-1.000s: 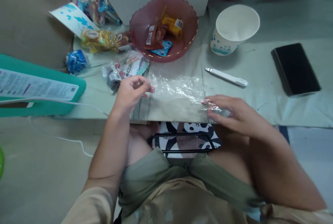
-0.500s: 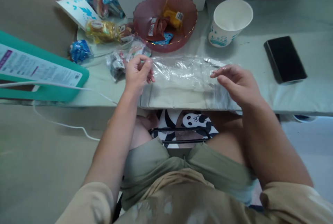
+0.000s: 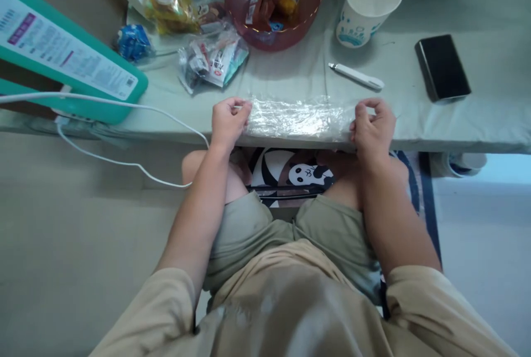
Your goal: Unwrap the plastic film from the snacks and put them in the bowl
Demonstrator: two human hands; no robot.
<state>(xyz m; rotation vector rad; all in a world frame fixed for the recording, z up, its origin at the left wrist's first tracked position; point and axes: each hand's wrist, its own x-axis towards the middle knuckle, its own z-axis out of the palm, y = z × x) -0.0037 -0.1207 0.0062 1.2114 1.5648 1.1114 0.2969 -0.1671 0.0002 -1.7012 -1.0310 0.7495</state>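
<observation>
Between my two hands a crinkled strip of clear plastic film (image 3: pixel 301 119) is stretched out level over the front edge of the table. My left hand (image 3: pixel 230 120) pinches its left end between thumb and fingers. At the right end, my right hand (image 3: pixel 373 125) grips the film with curled fingers. Just behind the film lies a white utility knife (image 3: pixel 357 76), its tip pointing left. Whether the film rests on the cloth or hangs slightly above it, I cannot tell.
Behind are a pink bowl (image 3: pixel 271 36) of wrapped snacks, a paper cup (image 3: pixel 369 9) and a black box-like object (image 3: pixel 443 68). Packaged snacks (image 3: pixel 218 58) lie left, near a green container (image 3: pixel 83 64). A white cable (image 3: pixel 161 108) loops over the table's left front edge.
My right hand has closed on the film's right end, where it was open before. The film is now pulled narrower and nearer the table edge, and the knife is uncovered. The view has shifted.
</observation>
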